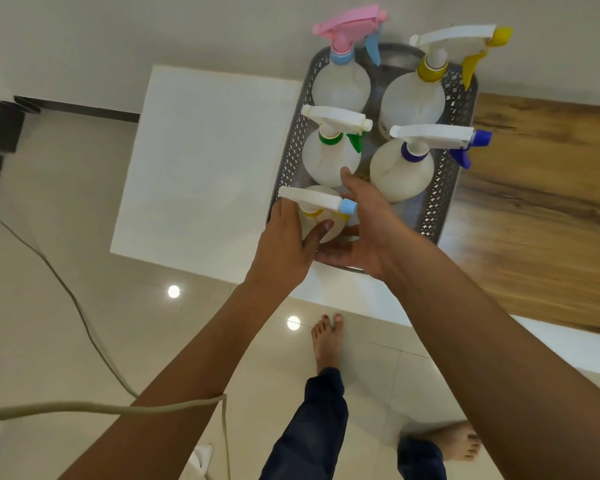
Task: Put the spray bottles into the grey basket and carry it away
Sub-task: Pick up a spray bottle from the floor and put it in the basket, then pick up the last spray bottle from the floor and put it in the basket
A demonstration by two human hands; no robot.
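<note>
A grey perforated basket stands on a white table. Several white spray bottles stand upright in it: a pink-headed one and a yellow-triggered one at the far end, a green-collared one and a blue-collared one in the middle. The nearest bottle, with a light-blue nozzle, is at the basket's near left corner. My left hand grips it from the left, thumb on its body. My right hand cups its right side with fingers spread, thumb touching the green-collared bottle.
A wood-grain surface adjoins the table on the right. A beige cable trails across the glossy tiled floor and over my left forearm. My bare feet stand close to the table's near edge. A dark furniture leg is far left.
</note>
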